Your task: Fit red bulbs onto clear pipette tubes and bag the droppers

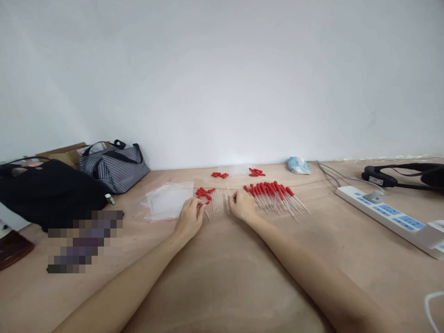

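A small red rubber bulb is pinched between the thumb and fingers of my left hand. Just below those fingertips shows a thin clear tube; I cannot tell whether it touches the bulb. My right hand is closed on a thin clear dropper tube, whose upper end sticks out past the fingers. Between both hands lies a row of clear tubes. Loose red bulbs sit beyond my left hand. To the right of my right hand, droppers with red bulbs lie fanned in a pile.
Clear plastic bags are stacked on the left. More red bulbs and tubes lie near the wall. A striped bag and black bag stand far left. A power strip, blue packet and black headset are on the right.
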{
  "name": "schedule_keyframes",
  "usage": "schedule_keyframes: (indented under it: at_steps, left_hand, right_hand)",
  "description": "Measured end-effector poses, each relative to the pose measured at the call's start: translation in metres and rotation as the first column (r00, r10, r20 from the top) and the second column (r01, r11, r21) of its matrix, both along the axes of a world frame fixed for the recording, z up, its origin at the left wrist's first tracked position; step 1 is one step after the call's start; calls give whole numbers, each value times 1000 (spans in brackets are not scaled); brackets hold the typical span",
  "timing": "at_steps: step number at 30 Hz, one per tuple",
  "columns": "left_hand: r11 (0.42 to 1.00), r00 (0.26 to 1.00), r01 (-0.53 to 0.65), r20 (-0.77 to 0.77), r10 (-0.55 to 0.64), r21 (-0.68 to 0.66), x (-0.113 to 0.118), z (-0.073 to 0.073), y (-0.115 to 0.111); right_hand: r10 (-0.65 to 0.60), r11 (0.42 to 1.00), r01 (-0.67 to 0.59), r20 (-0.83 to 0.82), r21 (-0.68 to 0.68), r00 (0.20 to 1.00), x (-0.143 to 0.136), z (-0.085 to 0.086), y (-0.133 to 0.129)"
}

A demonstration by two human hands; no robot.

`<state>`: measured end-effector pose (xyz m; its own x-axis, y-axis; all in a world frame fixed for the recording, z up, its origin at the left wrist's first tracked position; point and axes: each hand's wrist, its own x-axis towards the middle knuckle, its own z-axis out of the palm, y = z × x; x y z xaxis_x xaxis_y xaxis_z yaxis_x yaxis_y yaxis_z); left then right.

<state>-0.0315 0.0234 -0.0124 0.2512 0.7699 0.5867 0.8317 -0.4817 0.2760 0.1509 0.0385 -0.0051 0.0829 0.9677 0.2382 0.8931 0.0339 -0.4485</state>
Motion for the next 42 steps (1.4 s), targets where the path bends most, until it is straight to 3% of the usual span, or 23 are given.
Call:
schedule_keyframes:
  at_steps: [2,6,9,14,26,35,42]
  left_hand:
    - [992,994,106,32,-104,-71,7,-1,-6]
    - [949,957,290,29,-288,-124,22,-2,-20]
    - [895,905,424,24,-425,-141,32,-4,-28]
    - [875,885,465,73,-460,-132,40,-2,-39]
    - [862,881,469,169,-442,-191,45,4,-43]
    - [844,855,518,62,-515,-140,44,-1,-45]
    - [817,825,560,-2,-565,-137,43,-4,-44]
  right_hand:
    - [144,981,-135,-53,141,988,18,-7,-9]
    - [475,837,-440,-32,326,880,58,-23,-34]
    - [560,763,-549,75,341,825,79,-27,-53]
    - [608,732,-607,105,310,787,85,-24,-67]
    - [620,716,-611,94,339,779,76,-24,-68]
    - [629,691,-673,238,264,740,73,-19,-70]
    - [606,685,-669,283,290,743,68,-18,-74]
